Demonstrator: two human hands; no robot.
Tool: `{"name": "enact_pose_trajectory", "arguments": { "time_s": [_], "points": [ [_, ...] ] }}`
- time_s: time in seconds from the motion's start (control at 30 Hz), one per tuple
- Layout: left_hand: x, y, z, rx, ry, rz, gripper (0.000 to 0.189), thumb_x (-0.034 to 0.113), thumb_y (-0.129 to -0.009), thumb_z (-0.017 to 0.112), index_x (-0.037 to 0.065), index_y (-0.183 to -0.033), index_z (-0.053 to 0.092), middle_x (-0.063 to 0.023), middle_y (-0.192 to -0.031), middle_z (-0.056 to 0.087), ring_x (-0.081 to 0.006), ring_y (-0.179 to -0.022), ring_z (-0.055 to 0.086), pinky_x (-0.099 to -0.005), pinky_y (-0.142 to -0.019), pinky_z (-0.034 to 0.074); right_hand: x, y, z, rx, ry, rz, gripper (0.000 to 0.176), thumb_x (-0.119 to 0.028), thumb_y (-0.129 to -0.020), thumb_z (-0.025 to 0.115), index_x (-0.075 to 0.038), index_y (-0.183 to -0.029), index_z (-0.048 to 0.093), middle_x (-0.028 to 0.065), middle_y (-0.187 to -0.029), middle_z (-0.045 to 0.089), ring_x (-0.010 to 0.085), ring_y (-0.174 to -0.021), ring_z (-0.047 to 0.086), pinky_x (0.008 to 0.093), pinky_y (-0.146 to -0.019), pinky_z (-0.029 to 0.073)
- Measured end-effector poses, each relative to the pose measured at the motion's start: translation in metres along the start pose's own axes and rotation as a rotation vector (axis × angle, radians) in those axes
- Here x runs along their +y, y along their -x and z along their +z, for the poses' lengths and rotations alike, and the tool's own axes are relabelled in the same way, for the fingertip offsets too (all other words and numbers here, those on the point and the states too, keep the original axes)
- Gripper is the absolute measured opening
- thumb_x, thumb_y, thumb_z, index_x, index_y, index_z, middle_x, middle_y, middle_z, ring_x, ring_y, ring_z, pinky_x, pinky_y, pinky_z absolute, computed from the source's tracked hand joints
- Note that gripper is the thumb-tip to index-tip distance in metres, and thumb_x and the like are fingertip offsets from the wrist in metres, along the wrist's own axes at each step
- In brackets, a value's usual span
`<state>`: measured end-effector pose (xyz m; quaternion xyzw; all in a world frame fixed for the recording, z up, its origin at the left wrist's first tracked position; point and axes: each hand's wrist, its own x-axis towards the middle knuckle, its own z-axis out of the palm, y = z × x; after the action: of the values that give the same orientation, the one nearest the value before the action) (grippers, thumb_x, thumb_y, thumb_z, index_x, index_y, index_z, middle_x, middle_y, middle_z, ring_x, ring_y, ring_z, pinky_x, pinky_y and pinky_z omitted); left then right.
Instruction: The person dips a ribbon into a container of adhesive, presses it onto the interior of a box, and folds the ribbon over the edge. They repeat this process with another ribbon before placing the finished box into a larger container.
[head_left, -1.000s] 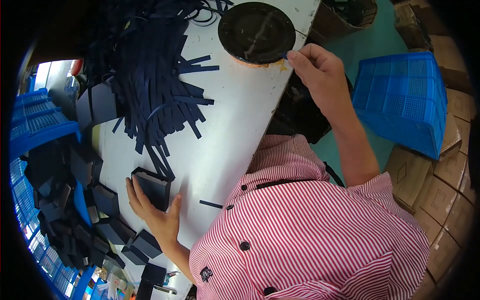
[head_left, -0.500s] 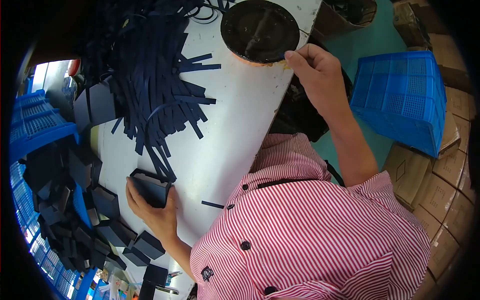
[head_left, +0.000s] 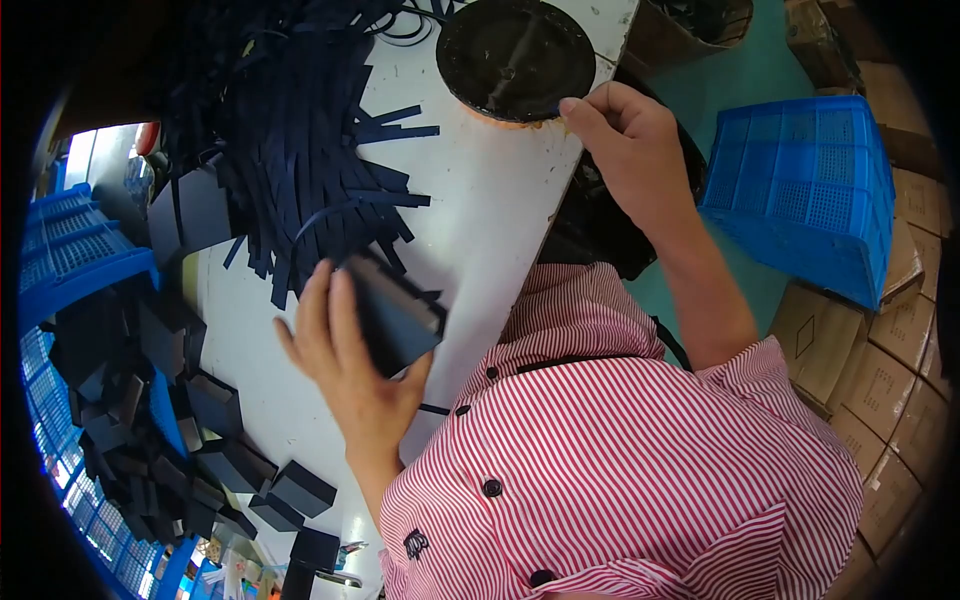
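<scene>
My left hand (head_left: 365, 385) grips a small dark blue box (head_left: 395, 320) by its sides, held over the white table, slightly blurred. Just beyond it spreads a large heap of dark navy strips (head_left: 310, 170), their ends fanned toward me. My right hand (head_left: 632, 140) is closed in a pinch at the near rim of a round black disc (head_left: 515, 60). Whatever lies between those fingertips is too small to make out. Orange-yellow material (head_left: 510, 124) shows under the disc's edge. One loose strip (head_left: 433, 408) lies close to my shirt, partly covered by my left hand.
Many dark boxes (head_left: 215, 400) are piled at the left, by blue plastic crates (head_left: 85, 240). On the floor to the right sits a blue crate (head_left: 800, 190), with stacked cardboard cartons (head_left: 890, 360) behind it. The white table's edge (head_left: 560, 205) runs diagonally before me.
My left hand has moved right and away from me with the box, which is now turned and nearer the table's middle. The right hand has barely shifted at the disc's rim.
</scene>
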<state>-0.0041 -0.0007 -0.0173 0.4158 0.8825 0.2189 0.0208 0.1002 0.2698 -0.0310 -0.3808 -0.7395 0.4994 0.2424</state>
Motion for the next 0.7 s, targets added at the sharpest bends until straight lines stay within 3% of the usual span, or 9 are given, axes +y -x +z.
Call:
{"name": "enact_pose_trajectory", "arguments": {
  "time_s": [0.07,0.17,0.37,0.47,0.57,0.7],
  "points": [
    [0.008,-0.01,0.01,-0.071,-0.004,0.046,0.106,0.019,-0.054,0.088,0.016,-0.146,0.036,-0.0111,-0.145,0.043,-0.032,-0.136,0.038,-0.0561,-0.118,0.011,0.001,0.0,0.002,0.011,0.071,-0.025,0.021,-0.018,-0.087,0.068,0.003,-0.081,0.065,0.003,-0.064,0.061,0.0063,-0.057,0.05,0.0247,-0.053,0.041],
    [0.01,-0.018,0.023,-0.118,-0.002,0.06,0.109,0.024,-0.054,0.09,0.019,-0.147,0.035,-0.0096,-0.145,0.043,-0.0302,-0.135,0.039,-0.0558,-0.118,0.012,0.0,0.003,0.002,0.03,0.06,-0.031,0.023,-0.019,-0.091,0.066,-0.001,-0.077,0.061,-0.008,-0.061,0.049,-0.0007,-0.055,0.037,0.0199,-0.048,0.027],
    [0.007,-0.023,0.035,-0.178,-0.083,0.012,0.108,0.028,-0.056,0.09,0.018,-0.148,0.034,-0.0102,-0.145,0.043,-0.0308,-0.135,0.04,-0.0554,-0.117,0.016,-0.004,0.009,-0.009,0.033,0.06,-0.016,0.023,-0.018,-0.091,0.067,-0.001,-0.076,0.061,-0.0083,-0.062,0.049,-0.0008,-0.056,0.036,0.0197,-0.049,0.027],
    [0.01,-0.025,0.032,-0.171,-0.078,0.007,0.106,0.03,-0.058,0.089,0.017,-0.148,0.035,-0.0107,-0.144,0.043,-0.0311,-0.133,0.041,-0.0556,-0.116,0.018,-0.013,0.007,-0.01,0.037,0.059,-0.035,0.021,-0.017,-0.086,0.068,0.003,-0.08,0.064,0.0019,-0.062,0.058,0.0058,-0.056,0.049,0.0246,-0.051,0.039],
    [0.008,-0.025,0.027,-0.065,0.026,0.059,0.105,0.028,-0.057,0.09,0.016,-0.147,0.036,-0.0115,-0.141,0.046,-0.0333,-0.131,0.042,-0.0547,-0.116,0.018,-0.006,0.001,-0.003,0.016,0.067,-0.055,0.022,-0.017,-0.087,0.068,0.003,-0.08,0.063,0.0022,-0.061,0.058,0.0061,-0.056,0.049,0.0248,-0.052,0.04],
    [0.008,-0.025,0.012,0.116,0.34,0.085,0.112,0.027,-0.055,0.09,0.014,-0.149,0.032,-0.0118,-0.143,0.044,-0.0315,-0.131,0.044,-0.0476,-0.112,0.032,0.008,0.001,0.0,0.034,0.115,-0.089,0.022,-0.017,-0.087,0.068,0.003,-0.08,0.063,0.0026,-0.062,0.059,0.0064,-0.056,0.05,0.0252,-0.054,0.041]
  ]
}}
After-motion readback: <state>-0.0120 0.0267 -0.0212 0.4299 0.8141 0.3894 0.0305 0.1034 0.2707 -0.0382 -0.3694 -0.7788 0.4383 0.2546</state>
